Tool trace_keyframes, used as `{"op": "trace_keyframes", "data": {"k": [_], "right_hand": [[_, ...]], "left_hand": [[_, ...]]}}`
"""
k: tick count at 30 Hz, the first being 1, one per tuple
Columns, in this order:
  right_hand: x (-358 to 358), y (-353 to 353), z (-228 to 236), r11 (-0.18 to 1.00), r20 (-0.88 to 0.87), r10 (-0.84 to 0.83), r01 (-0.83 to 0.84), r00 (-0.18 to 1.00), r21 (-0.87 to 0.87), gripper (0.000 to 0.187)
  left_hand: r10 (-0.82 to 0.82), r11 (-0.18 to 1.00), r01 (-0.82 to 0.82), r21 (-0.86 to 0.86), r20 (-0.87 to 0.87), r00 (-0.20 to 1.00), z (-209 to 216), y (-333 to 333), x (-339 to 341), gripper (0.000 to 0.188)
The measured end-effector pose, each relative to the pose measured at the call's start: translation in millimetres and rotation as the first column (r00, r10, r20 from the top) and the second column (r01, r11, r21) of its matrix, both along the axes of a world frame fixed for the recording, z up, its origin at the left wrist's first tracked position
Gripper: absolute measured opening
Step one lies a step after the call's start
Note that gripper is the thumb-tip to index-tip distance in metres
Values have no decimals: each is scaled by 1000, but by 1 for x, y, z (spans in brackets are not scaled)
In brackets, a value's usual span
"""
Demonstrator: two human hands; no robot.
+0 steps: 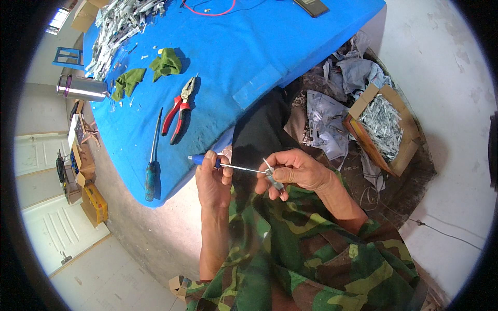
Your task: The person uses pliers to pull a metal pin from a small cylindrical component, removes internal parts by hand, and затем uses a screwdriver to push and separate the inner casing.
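Observation:
A screwdriver (198,159) with a blue handle is gripped in my left hand (213,181), its metal shaft pointing right. The tip reaches a small grey metallic piece (273,178) pinched between the thumb and fingers of my right hand (297,171). What kind of piece this is I cannot make out, since my fingers cover part of it. On the blue cloth nearby lie red-handled combination pliers (179,110), their jaws pointing away from me. A longer screwdriver (151,160) with a teal handle rests left of the pliers.
Two green cloths (166,64), a steel flask (85,87) and a heap of pale thin pieces (120,31) sit on the blue-covered table (228,46). At right, a cardboard box (407,147) holds many similar pieces, beside plastic bags (327,124). A wire (446,228) runs along the floor.

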State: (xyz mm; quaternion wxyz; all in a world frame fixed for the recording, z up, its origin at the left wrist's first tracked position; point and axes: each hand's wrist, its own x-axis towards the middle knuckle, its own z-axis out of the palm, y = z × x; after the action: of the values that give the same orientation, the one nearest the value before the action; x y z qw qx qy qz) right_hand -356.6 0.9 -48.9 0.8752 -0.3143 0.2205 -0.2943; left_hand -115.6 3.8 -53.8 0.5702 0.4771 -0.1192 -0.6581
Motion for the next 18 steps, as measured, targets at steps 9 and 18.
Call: {"op": "trace_keyframes", "data": {"k": [9, 18], "right_hand": [[-7, -4, 2, 997, -203, -13, -3, 979, -80, 24], [-20, -2, -3, 972, -121, -231, 222, 965, -81, 24]], "left_hand": [[-15, 999, 7, 51, 158, 987, 8, 7, -5, 23], [33, 992, -6, -128, 210, 977, 21, 1, 3, 22]]}}
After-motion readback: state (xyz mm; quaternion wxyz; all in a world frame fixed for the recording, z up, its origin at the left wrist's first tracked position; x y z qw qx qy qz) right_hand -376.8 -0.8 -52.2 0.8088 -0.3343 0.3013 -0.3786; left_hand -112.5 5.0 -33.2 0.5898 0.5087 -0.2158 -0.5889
